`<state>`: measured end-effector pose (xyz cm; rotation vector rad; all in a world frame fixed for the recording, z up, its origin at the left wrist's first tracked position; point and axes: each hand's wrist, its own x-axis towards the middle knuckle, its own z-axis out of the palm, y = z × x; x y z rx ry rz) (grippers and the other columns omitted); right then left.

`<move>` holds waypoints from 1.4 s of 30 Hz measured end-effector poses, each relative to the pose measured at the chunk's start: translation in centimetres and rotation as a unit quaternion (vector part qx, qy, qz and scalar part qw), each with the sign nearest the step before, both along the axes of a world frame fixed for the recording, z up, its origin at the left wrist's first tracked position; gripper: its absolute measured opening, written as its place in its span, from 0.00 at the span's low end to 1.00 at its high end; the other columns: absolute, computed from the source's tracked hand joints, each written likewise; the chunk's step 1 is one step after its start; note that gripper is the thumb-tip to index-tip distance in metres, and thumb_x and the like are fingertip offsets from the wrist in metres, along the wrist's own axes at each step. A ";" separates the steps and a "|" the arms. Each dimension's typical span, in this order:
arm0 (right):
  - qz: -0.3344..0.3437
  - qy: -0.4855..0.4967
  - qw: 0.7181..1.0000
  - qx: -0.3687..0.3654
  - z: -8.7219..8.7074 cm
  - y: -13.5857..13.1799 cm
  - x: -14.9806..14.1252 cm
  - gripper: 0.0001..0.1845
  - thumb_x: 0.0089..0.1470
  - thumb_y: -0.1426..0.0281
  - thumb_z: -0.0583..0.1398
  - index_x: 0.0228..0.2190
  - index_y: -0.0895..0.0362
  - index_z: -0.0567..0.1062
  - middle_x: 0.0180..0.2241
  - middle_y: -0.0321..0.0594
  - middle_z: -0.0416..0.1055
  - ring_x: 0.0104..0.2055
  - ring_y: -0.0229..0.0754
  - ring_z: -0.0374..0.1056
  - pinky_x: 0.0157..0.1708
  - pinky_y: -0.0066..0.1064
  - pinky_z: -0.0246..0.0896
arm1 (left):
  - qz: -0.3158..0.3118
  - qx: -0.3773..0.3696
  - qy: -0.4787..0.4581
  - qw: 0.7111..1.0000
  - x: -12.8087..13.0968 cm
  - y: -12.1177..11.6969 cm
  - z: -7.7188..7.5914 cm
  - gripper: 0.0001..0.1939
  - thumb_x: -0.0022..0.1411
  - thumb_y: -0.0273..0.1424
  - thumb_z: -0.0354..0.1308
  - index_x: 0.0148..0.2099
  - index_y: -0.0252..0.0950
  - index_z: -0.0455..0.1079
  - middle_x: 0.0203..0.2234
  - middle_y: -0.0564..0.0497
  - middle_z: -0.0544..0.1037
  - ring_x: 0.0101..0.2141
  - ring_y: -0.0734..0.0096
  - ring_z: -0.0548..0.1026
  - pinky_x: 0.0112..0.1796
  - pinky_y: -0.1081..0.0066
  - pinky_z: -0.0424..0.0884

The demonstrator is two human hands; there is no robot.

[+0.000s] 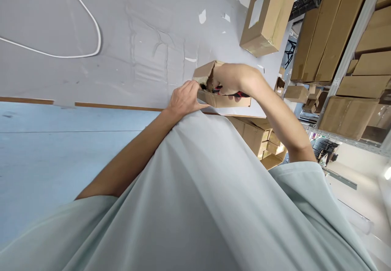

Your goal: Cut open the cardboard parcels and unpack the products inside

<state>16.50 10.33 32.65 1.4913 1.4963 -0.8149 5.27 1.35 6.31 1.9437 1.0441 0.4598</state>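
A small cardboard box lies at the table's near edge, with a torn, ragged opening in its top. My left hand grips its left end, the thumb stretched along the near side and the fingers bent over the top. Over the opening, my right hand is closed around a red and black handled tool. The tool's working end is hidden by the hand and the box, so its exact kind does not show. Something dark shows inside the opening near my left fingertips.
A larger taped cardboard box with a white label stands at the back right of the grey table. A white cable curves across the left side. Paper scraps lie beyond my hands. Shelves of cartons rise at right; more boxes sit below the table edge.
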 end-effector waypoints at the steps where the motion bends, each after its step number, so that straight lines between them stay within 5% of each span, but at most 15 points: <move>1: 0.026 -0.009 1.000 -0.012 0.3 -0.4 0.2 0.09 0.63 0.84 0.68 0.45 0.66 0.85 0.38 0.43 0.86 0.46 0.50 0.85 0.47 0.32 0.74 | -0.004 0.001 0.003 1.000 0.0 0.1 0.0 0.38 0.67 0.69 0.60 0.52 0.38 0.75 0.49 0.37 0.82 0.59 0.43 0.80 0.52 0.54 0.79; 6: 0.017 0.042 0.999 0.030 -0.4 -4.0 1.8 0.11 0.69 0.78 0.62 0.48 0.61 0.85 0.43 0.50 0.87 0.43 0.50 0.84 0.39 0.30 0.68 | 0.005 -0.006 0.022 1.000 -0.2 0.0 -0.1 0.34 0.60 0.64 0.70 0.48 0.40 0.72 0.48 0.37 0.82 0.57 0.38 0.81 0.52 0.52 0.79; 12: -0.107 0.087 0.978 0.159 -0.3 -10.9 4.1 0.25 0.76 0.73 0.56 0.68 0.51 0.77 0.51 0.47 0.88 0.51 0.54 0.83 0.49 0.34 0.70 | 0.035 -0.056 0.050 0.997 -0.9 0.0 0.0 0.34 0.54 0.54 0.79 0.52 0.42 0.70 0.47 0.41 0.83 0.54 0.41 0.82 0.55 0.53 0.79; 16: -0.229 0.131 0.925 0.273 -0.7 -15.5 6.7 0.30 0.78 0.65 0.55 0.76 0.46 0.69 0.58 0.42 0.86 0.54 0.54 0.85 0.54 0.39 0.76 | 0.052 -0.115 0.029 0.992 -1.5 -0.6 0.6 0.49 0.52 0.49 0.82 0.68 0.42 0.64 0.56 0.41 0.82 0.60 0.41 0.82 0.61 0.48 0.79; 20: -0.345 0.130 0.846 0.385 -2.9 -19.3 10.7 0.30 0.78 0.61 0.54 0.75 0.50 0.71 0.63 0.46 0.84 0.56 0.55 0.85 0.56 0.43 0.79 | 0.063 -0.154 -0.029 0.986 -3.1 -1.5 1.3 0.65 0.58 0.42 0.76 0.85 0.43 0.40 0.67 0.37 0.78 0.67 0.44 0.78 0.65 0.46 0.78; 25: -0.419 0.125 0.786 0.438 -5.8 -22.5 15.8 0.30 0.76 0.62 0.54 0.74 0.51 0.73 0.65 0.47 0.82 0.61 0.57 0.83 0.62 0.48 0.78 | 0.137 -0.012 -0.020 0.990 -2.9 -0.4 6.1 0.47 0.69 0.34 0.62 0.85 0.45 0.50 0.76 0.37 0.68 0.74 0.43 0.70 0.69 0.42 0.76; 28: -0.427 0.119 0.784 0.435 -7.3 -23.7 17.9 0.31 0.76 0.63 0.54 0.75 0.52 0.71 0.67 0.48 0.80 0.65 0.57 0.81 0.64 0.49 0.77 | 0.120 0.098 -0.019 0.988 1.9 0.6 10.3 0.42 0.73 0.32 0.61 0.84 0.51 0.53 0.77 0.44 0.67 0.77 0.47 0.65 0.75 0.43 0.67; 31: -0.418 0.137 0.790 0.427 -8.2 -24.3 19.2 0.32 0.76 0.64 0.53 0.76 0.53 0.69 0.67 0.49 0.80 0.65 0.57 0.80 0.65 0.48 0.76 | -0.017 0.120 -0.011 0.993 8.8 0.8 12.4 0.36 0.75 0.36 0.62 0.81 0.51 0.61 0.75 0.46 0.71 0.79 0.43 0.60 0.78 0.39 0.57; 35: -0.397 0.164 0.813 0.394 -8.1 -24.3 20.0 0.32 0.77 0.65 0.51 0.77 0.55 0.67 0.62 0.51 0.83 0.62 0.57 0.81 0.64 0.47 0.76 | -0.125 0.094 0.045 0.987 14.9 0.0 12.0 0.26 0.78 0.36 0.57 0.74 0.50 0.71 0.72 0.47 0.75 0.80 0.43 0.59 0.79 0.33 0.51; 42: -0.342 0.172 0.872 0.306 -6.9 -21.3 20.1 0.33 0.80 0.67 0.49 0.80 0.55 0.61 0.62 0.52 0.81 0.58 0.53 0.81 0.59 0.38 0.73 | -0.122 0.089 0.096 0.984 15.1 -0.9 11.5 0.22 0.79 0.34 0.53 0.69 0.45 0.76 0.72 0.43 0.76 0.78 0.43 0.64 0.78 0.32 0.54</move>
